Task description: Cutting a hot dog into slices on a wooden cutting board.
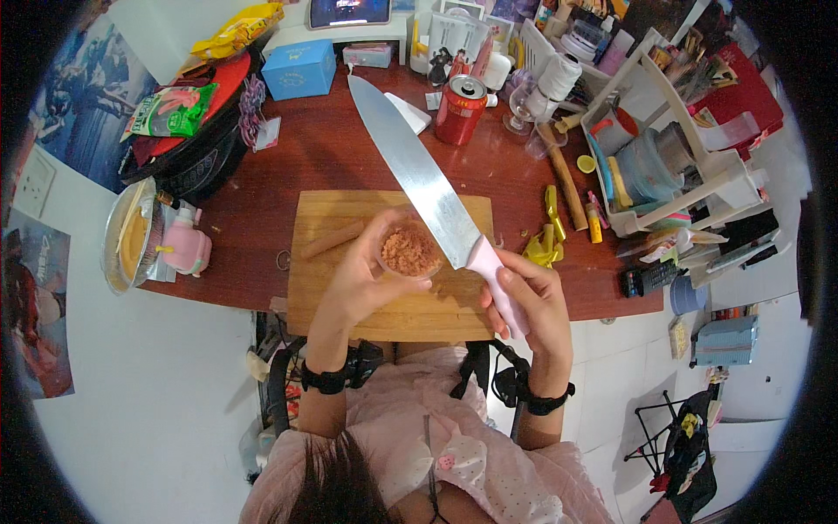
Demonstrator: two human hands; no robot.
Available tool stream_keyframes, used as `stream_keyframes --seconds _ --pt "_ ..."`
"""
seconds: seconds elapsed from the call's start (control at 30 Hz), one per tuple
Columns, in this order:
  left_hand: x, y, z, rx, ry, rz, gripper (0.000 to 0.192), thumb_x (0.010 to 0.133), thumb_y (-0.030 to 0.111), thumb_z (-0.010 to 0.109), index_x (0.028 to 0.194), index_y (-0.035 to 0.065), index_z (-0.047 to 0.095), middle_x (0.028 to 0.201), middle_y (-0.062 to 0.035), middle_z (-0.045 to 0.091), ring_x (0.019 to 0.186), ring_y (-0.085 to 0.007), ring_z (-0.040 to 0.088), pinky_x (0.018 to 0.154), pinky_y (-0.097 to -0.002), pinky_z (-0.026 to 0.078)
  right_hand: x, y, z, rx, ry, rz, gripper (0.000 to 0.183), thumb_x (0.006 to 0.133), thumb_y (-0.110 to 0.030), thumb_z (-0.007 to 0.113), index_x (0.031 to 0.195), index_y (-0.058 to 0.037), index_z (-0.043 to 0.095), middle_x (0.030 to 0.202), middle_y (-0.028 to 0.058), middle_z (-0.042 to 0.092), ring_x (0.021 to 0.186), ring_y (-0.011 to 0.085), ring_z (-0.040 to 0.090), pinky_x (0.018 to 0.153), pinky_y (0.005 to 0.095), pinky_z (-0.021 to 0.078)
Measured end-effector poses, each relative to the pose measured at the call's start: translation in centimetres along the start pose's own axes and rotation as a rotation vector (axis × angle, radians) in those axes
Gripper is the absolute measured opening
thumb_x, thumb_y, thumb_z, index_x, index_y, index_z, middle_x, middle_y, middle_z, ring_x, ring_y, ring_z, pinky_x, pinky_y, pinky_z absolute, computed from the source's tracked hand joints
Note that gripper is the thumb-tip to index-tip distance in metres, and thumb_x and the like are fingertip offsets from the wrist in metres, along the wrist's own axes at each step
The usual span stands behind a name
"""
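Note:
My left hand (357, 278) grips a small clear plastic cup (400, 272) filled with reddish-brown crumbly bits (409, 247), held over a wooden cutting board (393, 325). In my right hand (537, 301) is the pink handle of a large kitchen knife (419, 173); its blade points up and to the left, passing close to the cup's right side in this view. Behind my left hand, a brown sausage-like stick (332, 239) lies on the board. Some crumbs lie on the board below and right of the cup.
A red drink can (461, 110) stands beyond the board, with a blue box (300, 69) to its left. Yellow wrappers (546, 245) and a wooden stick (564, 177) lie to the right, near a white rack (681, 203). A pink bottle-like thing (186, 242) stands at left.

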State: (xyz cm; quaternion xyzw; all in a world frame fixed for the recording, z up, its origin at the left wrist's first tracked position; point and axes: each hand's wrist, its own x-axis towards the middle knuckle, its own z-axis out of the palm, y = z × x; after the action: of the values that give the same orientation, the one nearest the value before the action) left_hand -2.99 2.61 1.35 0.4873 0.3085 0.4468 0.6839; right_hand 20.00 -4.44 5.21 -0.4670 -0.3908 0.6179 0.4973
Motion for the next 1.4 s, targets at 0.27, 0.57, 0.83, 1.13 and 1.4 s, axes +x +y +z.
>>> stream_keyframes --seconds 0.27,0.57,0.83,1.13,1.4 --pt "-0.4 0.6 -0.4 0.116 -0.217 0.080 0.078 0.075 0.005 0.082 0.142 0.0007 0.040 0.133 -0.0075 0.054 0.127 -0.0168 0.051 0.108 -0.0332 0.039 0.4 -0.7 -0.9 0.102 -0.117 0.075 0.033 0.100 -0.015 0.058 0.130 -0.0002 0.061 0.074 0.0085 0.068 0.048 0.0113 0.057 0.040 0.0241 0.0408" --pt "-1.4 1.0 -0.6 0.116 -0.229 -0.022 0.081 0.074 0.008 0.082 0.142 -0.0032 0.039 0.133 -0.0096 0.054 0.126 -0.0175 0.051 0.108 -0.0348 0.038 0.6 -1.4 -1.3 -0.134 -0.185 0.101 0.034 0.099 -0.016 0.060 0.129 -0.0008 0.063 0.072 0.0065 0.067 0.049 0.0090 0.056 0.042 0.0235 0.0424" --pt "-1.5 1.2 -1.7 0.148 -0.137 0.079 0.078 0.073 0.008 0.083 0.139 -0.0041 0.043 0.130 -0.0106 0.055 0.121 -0.0170 0.053 0.105 -0.0346 0.041 -0.1 -1.7 -2.4 -0.210 -0.173 0.115 0.033 0.098 -0.014 0.061 0.128 -0.0011 0.064 0.071 0.0047 0.066 0.048 0.0067 0.053 0.042 0.0215 0.0405" --pt "-1.6 2.7 -2.4 0.251 -0.025 0.099 0.066 0.074 0.008 0.081 0.131 -0.0029 0.050 0.124 -0.0091 0.059 0.113 -0.0170 0.059 0.100 -0.0328 0.045 -1.1 -2.7 -3.1 -0.345 -0.168 0.128 0.031 0.099 -0.014 0.059 0.127 -0.0009 0.065 0.070 0.0036 0.064 0.048 0.0057 0.051 0.042 0.0212 0.0395" --pt "-1.4 2.9 -3.3 0.320 0.162 0.307 0.060 0.074 0.000 0.076 0.129 -0.0004 0.052 0.123 -0.0080 0.059 0.116 -0.0173 0.058 0.101 -0.0330 0.046 -2.3 -1.9 -3.8 -0.361 -0.114 0.134 0.031 0.099 -0.016 0.059 0.126 -0.0007 0.065 0.069 0.0034 0.064 0.048 0.0060 0.052 0.041 0.0209 0.0389"
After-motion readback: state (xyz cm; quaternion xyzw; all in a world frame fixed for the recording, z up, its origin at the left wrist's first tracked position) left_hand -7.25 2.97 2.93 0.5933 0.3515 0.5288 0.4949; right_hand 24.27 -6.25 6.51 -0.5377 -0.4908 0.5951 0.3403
